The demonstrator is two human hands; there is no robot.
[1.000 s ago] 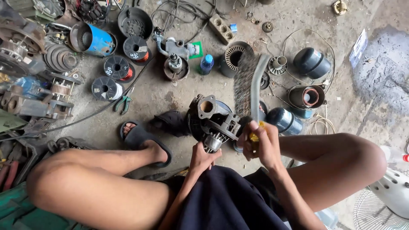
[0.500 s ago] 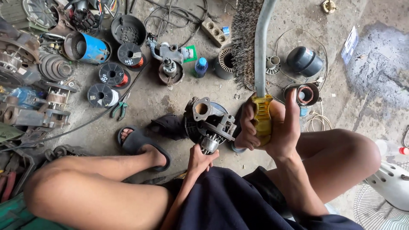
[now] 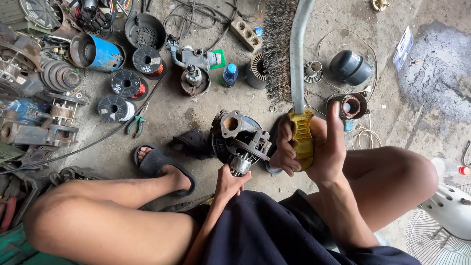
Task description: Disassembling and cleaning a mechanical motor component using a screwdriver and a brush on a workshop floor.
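My right hand (image 3: 319, 145) grips the yellow handle of a long wire brush (image 3: 289, 54), held upright so its grey bristles point left above the floor. My left hand (image 3: 233, 181) holds the lower end of a dark metal motor and pump housing (image 3: 240, 137) that rests on the concrete between my knees. The brush hangs just right of the housing, not touching it. A black cloth (image 3: 194, 143) lies left of the housing, beside my sandalled foot (image 3: 164, 167).
Spools of copper wire (image 3: 126, 83), a blue cylinder casing (image 3: 95, 51), green-handled pliers (image 3: 135, 123), a small blue bottle (image 3: 229, 74), stators and motor parts litter the concrete floor. A white fan (image 3: 444, 221) stands at the lower right. A dark wet patch (image 3: 431, 64) marks the right.
My right hand has lifted the wire brush from low beside the housing to upright, closer to the camera. The left hand stays on the housing.
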